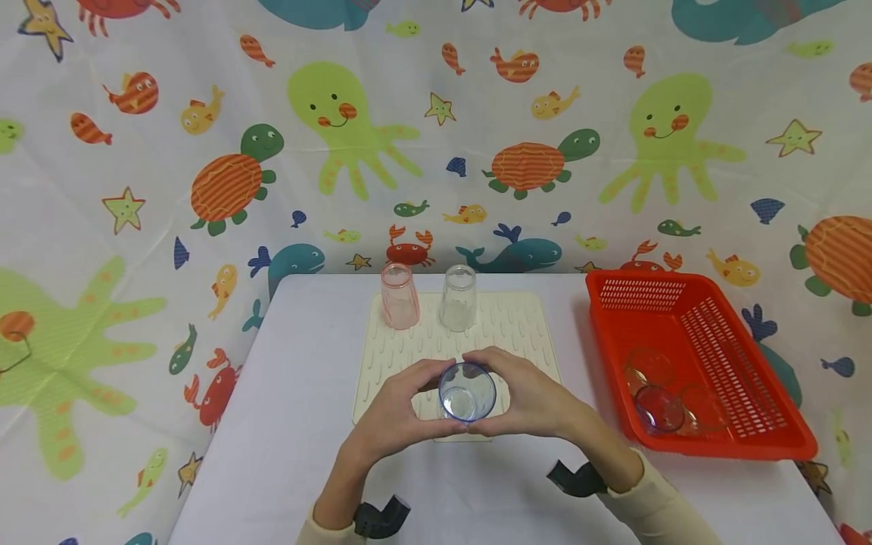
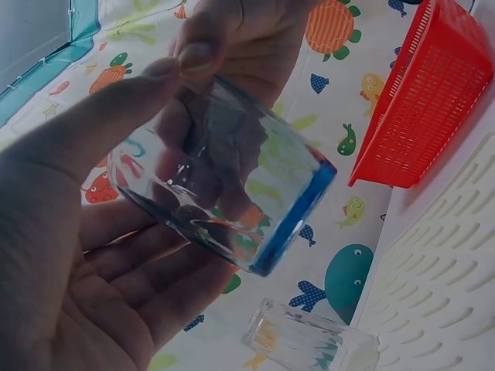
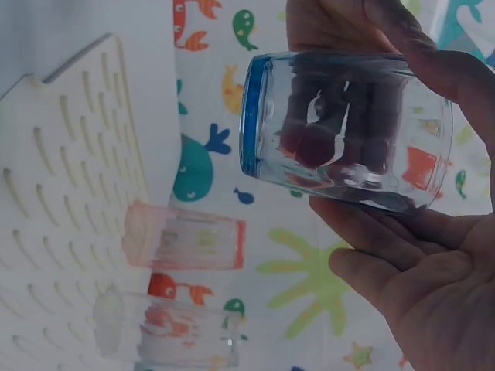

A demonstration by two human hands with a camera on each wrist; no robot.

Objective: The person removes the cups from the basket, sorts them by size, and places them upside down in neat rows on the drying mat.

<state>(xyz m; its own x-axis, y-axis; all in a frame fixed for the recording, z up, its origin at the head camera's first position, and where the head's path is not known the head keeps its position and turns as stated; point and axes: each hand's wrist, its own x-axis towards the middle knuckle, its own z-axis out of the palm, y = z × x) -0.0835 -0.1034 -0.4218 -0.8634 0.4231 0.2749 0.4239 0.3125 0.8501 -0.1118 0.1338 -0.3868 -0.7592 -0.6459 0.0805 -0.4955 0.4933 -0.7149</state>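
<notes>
Filling most of my head feed is the cloth backdrop [image 1: 436, 98], printed with turtles, octopuses and whales. Below it I have the white-covered table [image 1: 300, 363]. On its right side sits the red basket [image 1: 756, 363], with slotted walls, holding several see-through glasses [image 1: 659, 409] toward its near end; I make out a purplish rim on one. Mid-table lies the cream mat [image 1: 521, 325], ridged all over. I see the left hand [image 1: 402, 405] and the right hand [image 1: 527, 397] gripping the blue glass [image 1: 466, 391] together from opposite sides, thumbs on the near side and fingers on the far side. They hold it above the near part of the mat; both wrist feeds show me a strong blue band round one end. Near the mat's far edge, the pink glass [image 1: 400, 297] and the clear glass [image 1: 459, 298] stand side by side, a little apart, pink on the left.
</notes>
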